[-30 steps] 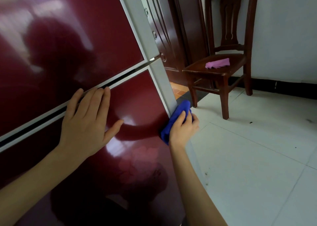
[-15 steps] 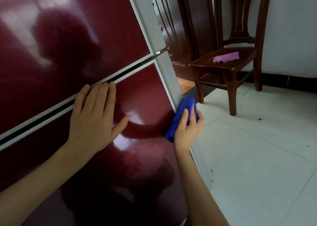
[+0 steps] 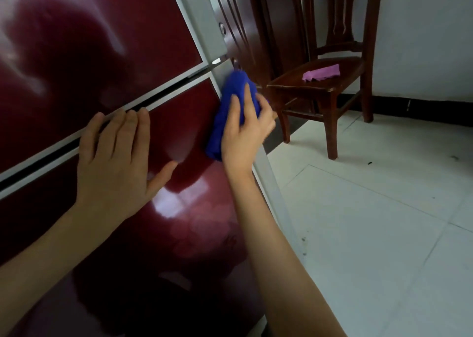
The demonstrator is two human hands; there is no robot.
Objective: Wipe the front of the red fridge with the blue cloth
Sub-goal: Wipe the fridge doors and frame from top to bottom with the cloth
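Red fridge (image 3: 102, 42): glossy hard front, grey trim down its right edge, dark seam between two doors. Blue cloth (image 3: 230, 93): soft, fuzzy, bunched into a long wad, pressed on the lower door's top right corner and the trim. Right hand (image 3: 243, 137): fingers curled over the cloth, gripping it. Left hand (image 3: 115, 162): flat on the lower door, fingers straight and together, thumb spread, tips at the seam. Beyond the right fingers: dark wooden chair (image 3: 330, 90), pink cloth (image 3: 321, 72) on its curved seat.
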